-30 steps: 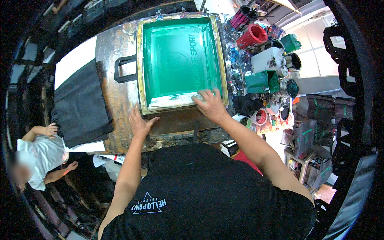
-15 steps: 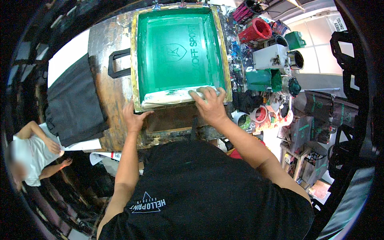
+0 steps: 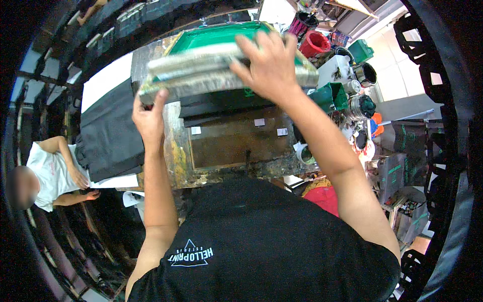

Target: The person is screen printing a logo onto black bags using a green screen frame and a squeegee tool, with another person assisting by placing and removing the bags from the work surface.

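Observation:
A screen-printing frame [image 3: 211,86] with green ink on its mesh [image 3: 216,36] is tilted, its near edge raised off the table. My left hand [image 3: 149,118] is closed on its near left corner, thumb on the near face. Across the near end lies a pale, ink-stained squeegee [image 3: 196,56], blurred by motion. My right hand [image 3: 274,68] curls over the squeegee's right part, close to the frame's edge. Beneath the raised frame shows black fabric [image 3: 216,105] with a bit of green print. It lies on a brown board [image 3: 231,143] bearing small white tabs.
Black fabric pieces [image 3: 113,131] lie on a white sheet at the left, beside a co-worker in a white shirt [image 3: 55,168]. Along the right stand a red bucket [image 3: 315,44], a green container [image 3: 329,97] and several ink cans. A red round seat [image 3: 322,200] is below the table edge.
The near side of the frame has come up from the table, uncovering the black fabric and the tabbed board. Both hands rose with it, the left now gripping the corner.

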Tool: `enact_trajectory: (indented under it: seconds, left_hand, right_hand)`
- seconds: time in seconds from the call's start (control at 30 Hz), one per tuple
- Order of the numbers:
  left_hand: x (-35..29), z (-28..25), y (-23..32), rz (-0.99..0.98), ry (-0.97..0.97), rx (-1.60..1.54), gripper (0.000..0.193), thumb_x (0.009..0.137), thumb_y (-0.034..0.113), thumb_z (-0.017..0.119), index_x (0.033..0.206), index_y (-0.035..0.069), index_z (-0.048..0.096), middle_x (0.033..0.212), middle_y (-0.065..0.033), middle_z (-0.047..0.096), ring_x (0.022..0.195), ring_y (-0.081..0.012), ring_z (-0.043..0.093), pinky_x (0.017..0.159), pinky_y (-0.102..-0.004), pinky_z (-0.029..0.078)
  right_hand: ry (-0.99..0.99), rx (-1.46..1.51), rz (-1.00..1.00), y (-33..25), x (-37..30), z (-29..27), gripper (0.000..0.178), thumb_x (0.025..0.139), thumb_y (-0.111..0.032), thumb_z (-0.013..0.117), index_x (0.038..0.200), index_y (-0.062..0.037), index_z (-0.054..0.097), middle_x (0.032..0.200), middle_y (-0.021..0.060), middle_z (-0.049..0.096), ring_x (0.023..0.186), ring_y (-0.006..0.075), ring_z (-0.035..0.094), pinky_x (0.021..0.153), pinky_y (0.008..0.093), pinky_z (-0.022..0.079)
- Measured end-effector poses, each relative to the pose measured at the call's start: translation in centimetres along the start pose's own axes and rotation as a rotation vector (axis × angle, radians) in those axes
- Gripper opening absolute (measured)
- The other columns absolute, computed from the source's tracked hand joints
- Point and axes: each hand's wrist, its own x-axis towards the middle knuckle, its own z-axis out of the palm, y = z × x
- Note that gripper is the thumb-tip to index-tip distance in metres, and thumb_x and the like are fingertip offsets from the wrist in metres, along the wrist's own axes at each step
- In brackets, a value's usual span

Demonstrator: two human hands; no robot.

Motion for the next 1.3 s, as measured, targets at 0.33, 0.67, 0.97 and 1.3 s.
enact_trajectory:
  seconds: [0.33, 0.67, 0.97, 1.3]
  left_hand:
    - [-0.7, 0.8, -17.5, -0.064, -0.049, 0.658, 0.102, 0.08, 0.048, 0.085, 0.147, -0.013, 0.037, 0.135, -0.0353, 0.05, 0.127, -0.0467, 0.049, 0.108, -0.0511, 0.041]
    - [-4.9, 2.3, -23.5, -0.402, -0.226, 0.805, 0.057, 0.078, 0.024, 0.086, 0.116, -0.007, 0.057, 0.102, -0.0251, 0.07, 0.095, -0.0413, 0.068, 0.086, -0.0466, 0.054]
    - [1.7, -0.7, -13.5, -0.316, -0.059, 0.233, 0.021, 0.093, 0.01, 0.072, 0.108, -0.004, 0.067, 0.095, -0.0111, 0.073, 0.081, -0.0167, 0.068, 0.067, -0.0297, 0.054]
    - [2.9, -27.6, -11.1, -0.616, 0.199, 0.254, 0.052, 0.089, 0.008, 0.076, 0.138, 0.002, 0.059, 0.098, -0.0056, 0.07, 0.069, -0.0096, 0.058, 0.053, -0.0231, 0.041]
  right_hand:
    - [0.133, 0.004, 0.025, 3.2, 11.1, -1.1, 0.056, 0.094, -0.062, 0.056, 0.092, -0.0073, 0.069, 0.091, 0.0176, 0.069, 0.095, 0.0342, 0.064, 0.098, 0.0549, 0.038]
    - [0.012, 0.049, 0.085, 4.1, 13.5, -1.4, 0.065, 0.095, -0.066, 0.05, 0.092, -0.0046, 0.071, 0.089, 0.0187, 0.072, 0.094, 0.0355, 0.067, 0.1, 0.0559, 0.038]
    - [0.03, 0.048, 0.061, 4.3, 13.6, -1.1, 0.066, 0.096, -0.065, 0.049, 0.096, -0.0031, 0.071, 0.093, 0.0203, 0.071, 0.1, 0.0354, 0.065, 0.102, 0.056, 0.038]
    - [0.03, -0.127, 0.046, 4.4, 11.3, -0.1, 0.059, 0.094, -0.067, 0.054, 0.111, -0.013, 0.072, 0.099, 0.0132, 0.073, 0.104, 0.0321, 0.069, 0.096, 0.0592, 0.041]
